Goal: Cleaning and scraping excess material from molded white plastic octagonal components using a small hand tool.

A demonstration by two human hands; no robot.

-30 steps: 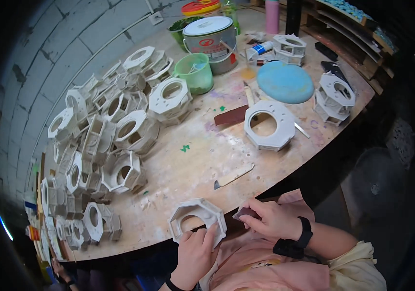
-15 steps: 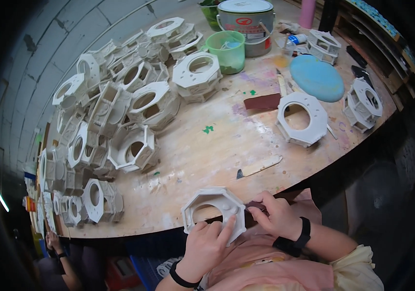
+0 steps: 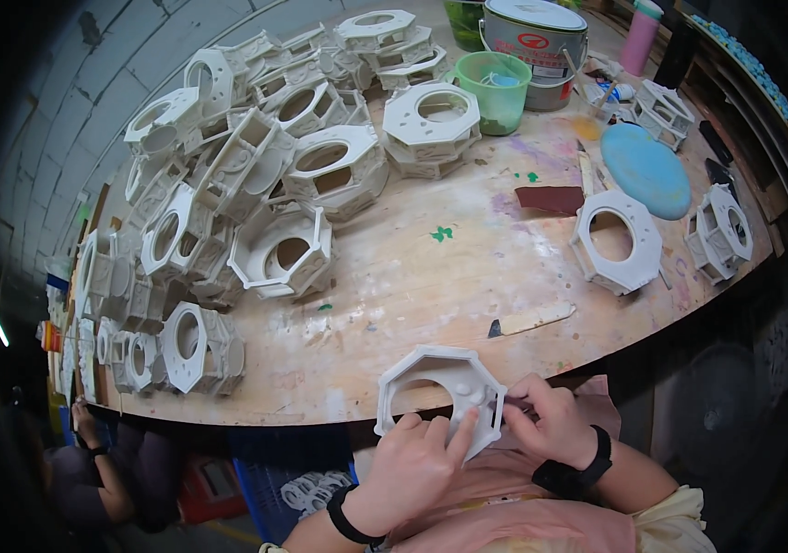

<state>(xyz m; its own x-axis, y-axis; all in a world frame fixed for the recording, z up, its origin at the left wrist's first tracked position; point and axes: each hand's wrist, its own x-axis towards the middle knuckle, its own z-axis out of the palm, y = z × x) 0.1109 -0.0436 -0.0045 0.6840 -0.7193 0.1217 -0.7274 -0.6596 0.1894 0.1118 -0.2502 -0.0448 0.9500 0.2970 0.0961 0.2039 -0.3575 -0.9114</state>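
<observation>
At the near table edge, a white octagonal casting (image 3: 479, 376) is tilted with its hollow inside towards me; it has a round opening and small raised knobs. My left hand (image 3: 411, 475) grips its near side, the index finger stretched along the inner face. At the casting's right wall, my right hand (image 3: 552, 426) is closed in a pinch on a folded piece of dark brown sandpaper (image 3: 512, 404), mostly hidden by the fingers. Part of the casting's near side is covered by my left fingers.
Many similar white castings (image 3: 279, 253) are heaped at left. On the right lie a flat-bladed tool (image 3: 541, 319), a brown sandpaper sheet (image 3: 551, 199), two castings (image 3: 629, 263) and a blue disc (image 3: 647, 172). Behind stand a green cup (image 3: 495, 101) and metal bucket (image 3: 541, 55). Another person's hand (image 3: 86, 426) shows far left.
The whole view has shifted, so the table things appear further right. My right fingers have come closer against the casting's right wall, and less of the sandpaper shows. My left hand keeps its hold.
</observation>
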